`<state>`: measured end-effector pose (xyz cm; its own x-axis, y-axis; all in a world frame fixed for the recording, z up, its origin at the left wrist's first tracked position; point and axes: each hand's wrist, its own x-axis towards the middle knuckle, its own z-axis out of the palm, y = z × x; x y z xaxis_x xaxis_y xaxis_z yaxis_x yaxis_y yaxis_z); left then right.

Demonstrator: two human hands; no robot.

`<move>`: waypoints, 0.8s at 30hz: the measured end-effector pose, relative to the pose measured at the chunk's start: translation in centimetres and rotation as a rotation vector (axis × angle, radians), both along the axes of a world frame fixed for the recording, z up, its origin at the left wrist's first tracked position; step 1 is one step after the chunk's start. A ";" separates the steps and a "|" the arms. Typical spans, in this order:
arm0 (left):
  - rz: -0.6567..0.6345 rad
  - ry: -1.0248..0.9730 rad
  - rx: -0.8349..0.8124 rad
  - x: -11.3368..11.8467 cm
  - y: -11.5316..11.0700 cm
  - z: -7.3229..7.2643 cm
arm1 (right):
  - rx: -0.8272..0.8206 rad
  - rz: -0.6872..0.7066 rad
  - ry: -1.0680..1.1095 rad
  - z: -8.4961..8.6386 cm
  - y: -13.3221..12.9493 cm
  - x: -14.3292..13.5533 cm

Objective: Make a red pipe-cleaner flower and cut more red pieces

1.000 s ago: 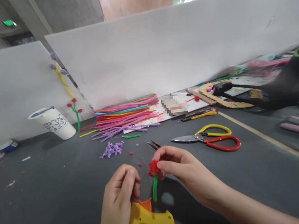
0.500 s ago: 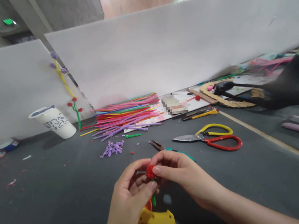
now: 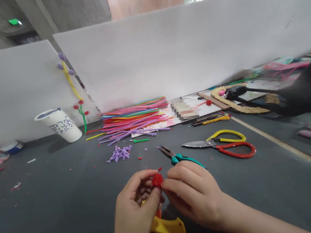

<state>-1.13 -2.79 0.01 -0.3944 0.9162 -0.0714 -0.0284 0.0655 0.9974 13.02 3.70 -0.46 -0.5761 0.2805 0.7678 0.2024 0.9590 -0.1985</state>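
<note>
Your left hand (image 3: pixel 139 205) and right hand (image 3: pixel 191 193) frame a bright red tuft (image 3: pixel 157 179), vivid against the dark grey bench (image 3: pixel 55 204). Below your hands, a glue gun (image 3: pixel 169 228) shows yellow with a touch of orange. Just ahead, pliers (image 3: pixel 181 158) wear teal handles; the scissors (image 3: pixel 221 146) have one yellow loop, one red, and silver blades. Lilac snippets (image 3: pixel 119 153) dot the grey. The pipe cleaner pile (image 3: pixel 133 121) runs pink, purple, orange, yellow, green, blue. You've got a white cup (image 3: pixel 58 125) with dark scribbled lettering and a blue-topped lid, and white boards (image 3: pixel 178 49) behind it all.
</note>
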 end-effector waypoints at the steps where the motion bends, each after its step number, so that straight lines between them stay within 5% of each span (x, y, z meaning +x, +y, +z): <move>1: -0.003 0.013 -0.025 0.0 0.0 -0.1 | 0.019 -0.009 -0.009 0.1 0.0 0.0; 14: -0.070 0.102 0.004 -0.3 -0.1 0.8 | 0.020 -0.035 -0.078 -0.3 0.3 0.1; 24: -0.084 0.481 0.010 -0.2 -0.2 0.3 | 0.096 -0.053 -0.181 -0.4 0.0 -0.1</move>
<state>-1.30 -3.01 0.35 -0.3056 0.9459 0.1095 0.4410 0.0387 0.8967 12.96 3.66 -0.86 -0.6932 0.2445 0.6781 0.2772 0.9588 -0.0624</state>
